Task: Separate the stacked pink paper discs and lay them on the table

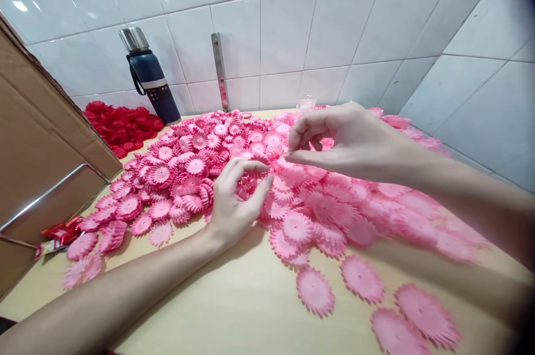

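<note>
My left hand (238, 202) is low over the middle of the pink scalloped paper discs (161, 174), its thumb and index finger curved into a near-closed pinch. Whatever lies between those fingertips is too small to make out against the pink. Higher and to the right, my right hand (334, 140) hangs above the heap, thumb and index tips together in a pinch. Anything held there cannot be told either. The two hands are apart. Flatter, lighter pink discs (315, 291) are spread below and right of the hands.
A dark blue bottle (156, 84) leans in view at the back left, beside a red pile (121, 123). Cardboard (50, 137) stands at the left edge, near red wrappers (61, 234). A metal strip (219, 71) is against the tiled wall (288, 26). A clear cup (306, 103) is behind the heap.
</note>
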The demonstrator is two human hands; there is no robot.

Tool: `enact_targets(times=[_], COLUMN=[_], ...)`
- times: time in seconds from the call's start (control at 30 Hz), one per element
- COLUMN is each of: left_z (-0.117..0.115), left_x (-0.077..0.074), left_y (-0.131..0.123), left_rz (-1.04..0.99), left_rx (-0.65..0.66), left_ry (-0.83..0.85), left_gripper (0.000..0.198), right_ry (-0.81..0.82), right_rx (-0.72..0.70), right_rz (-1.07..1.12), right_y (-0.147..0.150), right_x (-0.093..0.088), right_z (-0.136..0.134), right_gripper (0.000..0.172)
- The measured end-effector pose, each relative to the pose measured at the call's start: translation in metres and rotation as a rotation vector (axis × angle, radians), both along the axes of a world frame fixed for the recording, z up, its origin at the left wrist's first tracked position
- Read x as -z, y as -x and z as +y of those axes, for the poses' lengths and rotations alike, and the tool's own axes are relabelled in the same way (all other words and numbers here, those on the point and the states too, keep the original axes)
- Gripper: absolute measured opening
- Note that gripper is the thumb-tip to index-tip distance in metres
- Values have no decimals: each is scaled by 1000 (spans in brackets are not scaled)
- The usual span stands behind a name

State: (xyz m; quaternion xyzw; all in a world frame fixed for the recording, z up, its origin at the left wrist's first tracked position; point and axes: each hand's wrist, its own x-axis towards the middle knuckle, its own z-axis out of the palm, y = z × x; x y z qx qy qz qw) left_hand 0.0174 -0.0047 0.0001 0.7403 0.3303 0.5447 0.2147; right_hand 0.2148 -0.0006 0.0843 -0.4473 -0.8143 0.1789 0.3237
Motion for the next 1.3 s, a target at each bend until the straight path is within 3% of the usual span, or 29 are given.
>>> enact_targets(times=[0.17, 0.57, 0.83, 1.3], left_z=[-4, -2, -2, -2], left_x=[-5, -1, 0, -4], left_y=[-1, -1, -2, -1], left_rz=[37, 45, 58, 86], left_rx=[-2, 24, 28, 74], left_ry=[8, -66, -65, 10], left_gripper=[6, 6, 7, 17], right_ry=[241, 396, 436, 370], right_rx=[-161, -221, -206, -234], right_rz=[159, 178, 166, 146], right_y=[5, 3, 0, 3], right_x=[3, 8, 10, 8], right_z=[-1, 4, 6, 3], right_gripper=[4, 13, 20, 11])
